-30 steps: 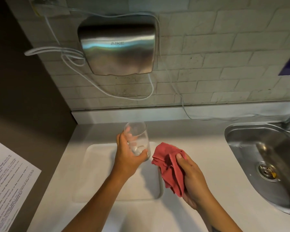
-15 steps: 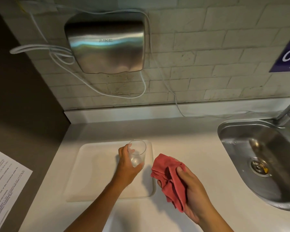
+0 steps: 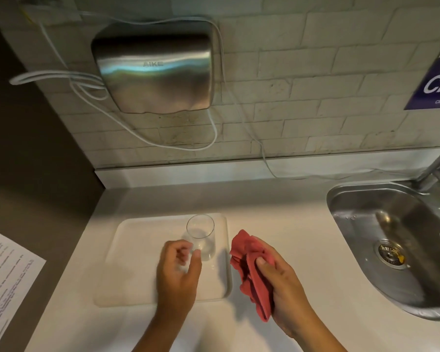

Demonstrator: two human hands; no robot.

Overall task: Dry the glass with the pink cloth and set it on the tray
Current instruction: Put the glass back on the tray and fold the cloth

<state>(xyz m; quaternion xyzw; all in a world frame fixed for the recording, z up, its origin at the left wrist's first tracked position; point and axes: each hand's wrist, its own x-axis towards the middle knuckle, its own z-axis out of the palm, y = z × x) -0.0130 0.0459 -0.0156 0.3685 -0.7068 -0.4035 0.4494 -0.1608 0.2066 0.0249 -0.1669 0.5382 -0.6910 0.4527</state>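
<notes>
From my feed the job looks basically done. The clear glass [image 3: 201, 237] stands upright, mouth up, on the white tray [image 3: 137, 250], in the far right part of it, near the tray's right rim. My left hand [image 3: 177, 273] sits just near-side of the glass, fingers loosely curled and spread a bit; thumb tip and 1 fingertip look to be at the glass's lower wall, but w/ the blur I can't tell if they're touching it or just clear of it. Either way it's no firm grip, so I judge the glass is resting on its own base. My right hand [image 3: 277, 283] is off the tray, to the right, over the white counter [image 3: 290, 224], fingers pressed closed around the bunched pink cloth [image 3: 252, 265], thumb on top of the fabric, cloth well apart from the glass. Whether the glass is fully dry I can't say; there's a faint glint inside the base, could be reflection or water. What's left, imo: clear the left hand w/o nudging the glass, then put the cloth down. The steel sink [image 3: 391, 237] on the right plays no part now.
</notes>
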